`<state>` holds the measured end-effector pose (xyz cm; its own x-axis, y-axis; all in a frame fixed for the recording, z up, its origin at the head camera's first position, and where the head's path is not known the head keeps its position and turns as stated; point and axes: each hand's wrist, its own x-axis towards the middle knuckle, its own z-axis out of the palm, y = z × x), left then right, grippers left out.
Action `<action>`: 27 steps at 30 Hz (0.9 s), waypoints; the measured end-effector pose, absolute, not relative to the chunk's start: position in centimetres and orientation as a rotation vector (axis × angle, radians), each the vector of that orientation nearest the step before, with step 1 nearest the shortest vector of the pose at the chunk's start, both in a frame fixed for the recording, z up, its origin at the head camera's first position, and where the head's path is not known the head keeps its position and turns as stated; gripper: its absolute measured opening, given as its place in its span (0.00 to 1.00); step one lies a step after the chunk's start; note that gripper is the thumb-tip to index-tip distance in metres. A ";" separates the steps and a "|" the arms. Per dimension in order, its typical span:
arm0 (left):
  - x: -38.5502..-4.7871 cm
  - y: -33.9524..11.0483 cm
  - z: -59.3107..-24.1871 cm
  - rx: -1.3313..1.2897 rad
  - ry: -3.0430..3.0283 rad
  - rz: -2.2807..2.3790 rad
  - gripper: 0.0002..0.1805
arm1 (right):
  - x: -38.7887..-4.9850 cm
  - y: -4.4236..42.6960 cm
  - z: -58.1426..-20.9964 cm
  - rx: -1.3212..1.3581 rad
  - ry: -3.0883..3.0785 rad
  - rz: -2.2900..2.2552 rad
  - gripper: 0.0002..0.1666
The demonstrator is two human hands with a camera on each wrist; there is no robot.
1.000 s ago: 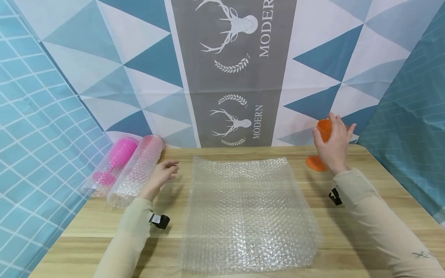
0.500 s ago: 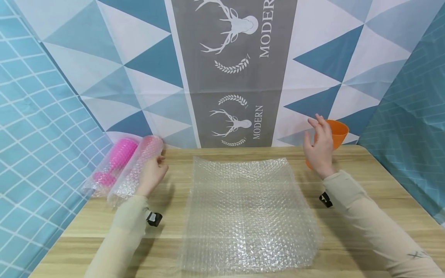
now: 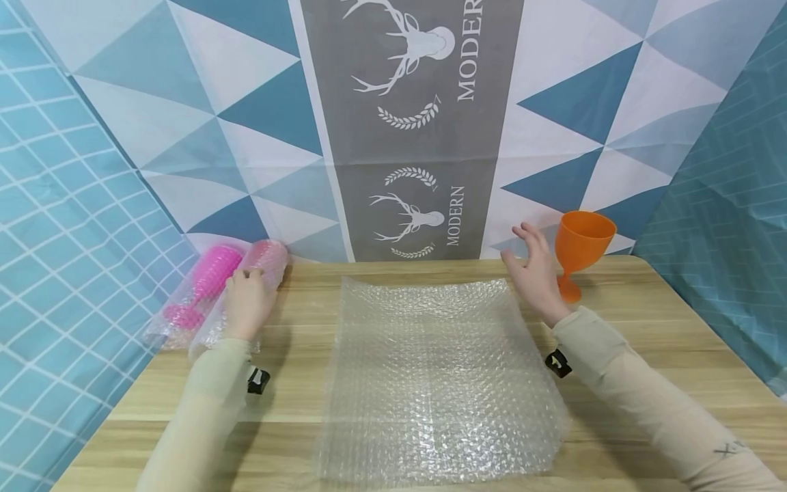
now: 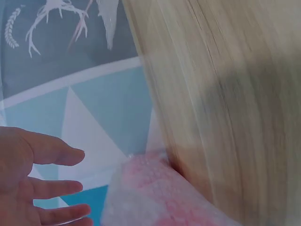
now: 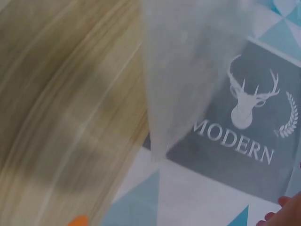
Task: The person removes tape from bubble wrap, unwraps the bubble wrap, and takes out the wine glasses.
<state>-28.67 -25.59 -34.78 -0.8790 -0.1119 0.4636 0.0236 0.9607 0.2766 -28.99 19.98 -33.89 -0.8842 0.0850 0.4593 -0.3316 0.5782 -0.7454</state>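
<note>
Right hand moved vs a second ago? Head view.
Yes. The right hand has moved left, off the orange goblet and closer to the fixed grey wall panel.

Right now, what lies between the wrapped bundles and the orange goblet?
In the head view, a sheet of bubble wrap lies on the tabletop there, and the right grip shows between that sheet and the goblet.

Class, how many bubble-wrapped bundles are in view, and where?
2: the pink goblet bundle at far left; the reddish bundle just right of it, partly hidden by the left hand.
</note>
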 end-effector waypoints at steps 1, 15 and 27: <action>-28.7 -25.8 -34.9 0.068 -2.620 -0.352 0.24 | -29.0 19.8 -33.9 0.193 -2.376 1.268 0.31; -28.5 -28.1 -35.7 0.156 -2.741 -0.339 0.37 | -28.5 17.6 -33.7 0.175 -2.578 1.379 0.31; -28.4 -28.4 -35.6 0.286 -2.853 -0.261 0.44 | -28.2 17.5 -30.9 0.188 -2.597 1.407 0.31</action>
